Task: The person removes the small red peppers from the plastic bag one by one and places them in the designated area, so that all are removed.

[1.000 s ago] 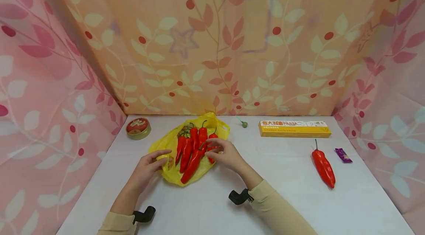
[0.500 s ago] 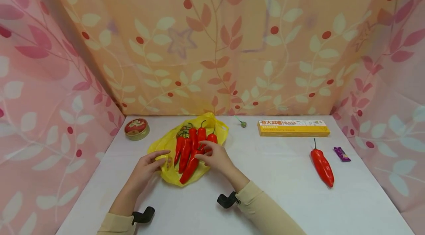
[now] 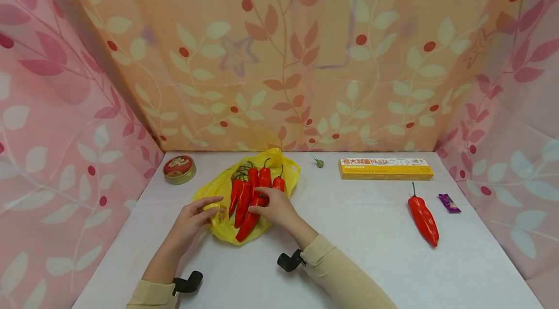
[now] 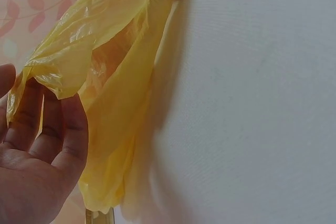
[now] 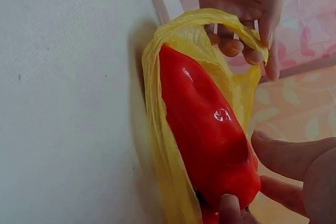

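The yellow plastic bag [image 3: 224, 234] lies spread on the table with several red chili peppers on it, their stems toward the back. At its near left edge my left hand [image 3: 194, 217] holds the bag's handle, fingers passed through the loop and thumb over the plastic [image 4: 58, 72]. My right hand [image 3: 278, 207] is around the upper end of the front red pepper [image 3: 247, 225]. In the right wrist view, thumb and fingers lie on either side of that pepper [image 5: 197, 108], close to its stem end, while its tip rests inside the bag.
A round red-lidded tin [image 3: 179, 169] stands at the back left. Right of the bag are a small round green thing [image 3: 320, 163] on a pale stick, a yellow pasta box [image 3: 386, 170], a lone red pepper [image 3: 423, 220] and a purple wrapped packet [image 3: 449, 203]. Patterned cloth walls enclose three sides.
My right hand has moved left and slightly nearer, from the right-hand peppers to the stem end of the front pepper. The left hand stays at the bag's edge.
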The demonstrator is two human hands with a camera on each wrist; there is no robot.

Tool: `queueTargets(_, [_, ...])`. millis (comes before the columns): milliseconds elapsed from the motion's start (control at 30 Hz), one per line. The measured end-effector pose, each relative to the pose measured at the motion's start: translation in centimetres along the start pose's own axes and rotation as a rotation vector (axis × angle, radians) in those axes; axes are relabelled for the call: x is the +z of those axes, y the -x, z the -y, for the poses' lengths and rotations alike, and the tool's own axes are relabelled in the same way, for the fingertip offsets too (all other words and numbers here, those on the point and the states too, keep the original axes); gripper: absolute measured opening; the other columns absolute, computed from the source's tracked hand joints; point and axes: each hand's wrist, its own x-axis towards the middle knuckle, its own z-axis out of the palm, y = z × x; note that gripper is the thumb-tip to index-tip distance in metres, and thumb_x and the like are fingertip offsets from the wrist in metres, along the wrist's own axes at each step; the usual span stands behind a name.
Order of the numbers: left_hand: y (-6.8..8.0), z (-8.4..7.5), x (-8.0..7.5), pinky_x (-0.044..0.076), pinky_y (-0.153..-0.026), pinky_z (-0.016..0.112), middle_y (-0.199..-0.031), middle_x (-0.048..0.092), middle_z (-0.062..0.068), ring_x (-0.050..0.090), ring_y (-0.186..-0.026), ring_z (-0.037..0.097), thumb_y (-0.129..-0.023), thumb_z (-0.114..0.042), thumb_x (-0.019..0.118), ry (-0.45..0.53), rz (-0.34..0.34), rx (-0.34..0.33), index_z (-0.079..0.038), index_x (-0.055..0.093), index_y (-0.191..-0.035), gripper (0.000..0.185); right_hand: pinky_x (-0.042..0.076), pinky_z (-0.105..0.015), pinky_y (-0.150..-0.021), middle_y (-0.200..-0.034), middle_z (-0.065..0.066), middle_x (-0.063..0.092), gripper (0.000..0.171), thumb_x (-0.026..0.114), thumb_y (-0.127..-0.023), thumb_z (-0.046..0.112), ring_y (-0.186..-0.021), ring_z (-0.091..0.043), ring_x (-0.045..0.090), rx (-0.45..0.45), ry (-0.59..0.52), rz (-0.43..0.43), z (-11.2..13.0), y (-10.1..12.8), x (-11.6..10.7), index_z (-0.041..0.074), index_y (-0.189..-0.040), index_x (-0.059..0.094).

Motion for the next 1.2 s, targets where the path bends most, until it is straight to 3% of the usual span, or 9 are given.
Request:
queueTargets(100, [0.0,-0.1,0.0,0.055,-0.090,0.025,-0.127,0.067,0.014,0.065,-0.107,0.019,-0.102,-0.027,0.061,-0.002,-0.003,-0.004,-0.010,0.060,-0.139,0.040,0.052,-0.035,-0.088,-0.129,-0.007,0.067,0.047,0.080,-0.087,0.030,-0.110,-0.020,0.057,-0.008,0.018,-0.005,0.1,0.1,0.1,0.012,-0.129,0.069])
queueTargets(400, [-0.2,0.0,0.0,0.054,-0.090,0.025,-0.135,0.060,0.015,0.062,-0.108,0.019,-0.102,-0.026,0.060,-0.003,0.005,0.001,-0.009,0.060,-0.139,0.041,0.051,-0.031,-0.077,-0.108,-0.005,0.063,0.030,0.079,-0.088,0.025,-0.095,-0.019,0.056,-0.060,-0.043,-0.048,0.0,0.7,0.0,0.013,-0.115,0.073])
queueTargets(600, [-0.2,0.1,0.0,0.055,-0.089,0.024,-0.131,0.063,0.015,0.063,-0.109,0.020,-0.102,-0.029,0.061,0.001,0.005,0.007,-0.008,0.058,-0.140,0.044,0.052,-0.028,-0.078,-0.104,-0.002,0.064,0.034,0.084,-0.083,0.032,-0.099,-0.018,0.055,-0.075,-0.110,-0.111,0.0,0.9,0.6,0.014,-0.108,0.070])
queueTargets(733, [-0.3,0.0,0.1,0.055,-0.088,0.024,-0.126,0.066,0.014,0.063,-0.107,0.019,-0.102,-0.028,0.061,0.005,0.002,0.005,-0.008,0.059,-0.140,0.043,0.052,-0.025,-0.075,-0.103,-0.001,0.064,0.029,0.085,-0.082,0.023,-0.096,-0.017,0.054,-0.052,-0.172,-0.144,0.1,0.8,0.9,0.015,-0.105,0.068])
queueTargets(867, [-0.3,0.0,0.0,0.055,-0.087,0.023,-0.126,0.066,0.014,0.064,-0.106,0.017,-0.102,-0.026,0.060,0.008,0.005,0.008,-0.007,0.059,-0.140,0.042,0.056,-0.025,-0.076,-0.110,-0.004,0.066,0.024,0.078,-0.088,0.016,-0.097,-0.020,0.057,-0.061,-0.273,-0.153,0.2,0.9,0.4,0.012,-0.110,0.069])
queueTargets(1000, [-0.3,0.0,0.0,0.055,-0.088,0.023,-0.129,0.065,0.016,0.064,-0.106,0.017,-0.102,-0.025,0.060,0.011,0.004,0.004,-0.007,0.059,-0.140,0.042,0.059,-0.033,-0.086,-0.122,-0.007,0.065,0.028,0.070,-0.095,0.017,-0.108,-0.024,0.060,-0.077,-0.352,-0.157,0.3,1.1,-0.4,0.010,-0.123,0.067])
queueTargets(1200, [-0.2,-0.1,0.0,0.054,-0.088,0.022,-0.132,0.062,0.016,0.062,-0.106,0.016,-0.102,-0.028,0.061,0.007,-0.014,-0.008,-0.008,0.059,-0.140,0.043,0.054,-0.043,-0.098,-0.135,-0.004,0.061,0.032,0.060,-0.102,0.020,-0.127,-0.027,0.055,-0.091,-0.375,-0.116,-0.3,1.4,-1.7,0.013,-0.133,0.062])
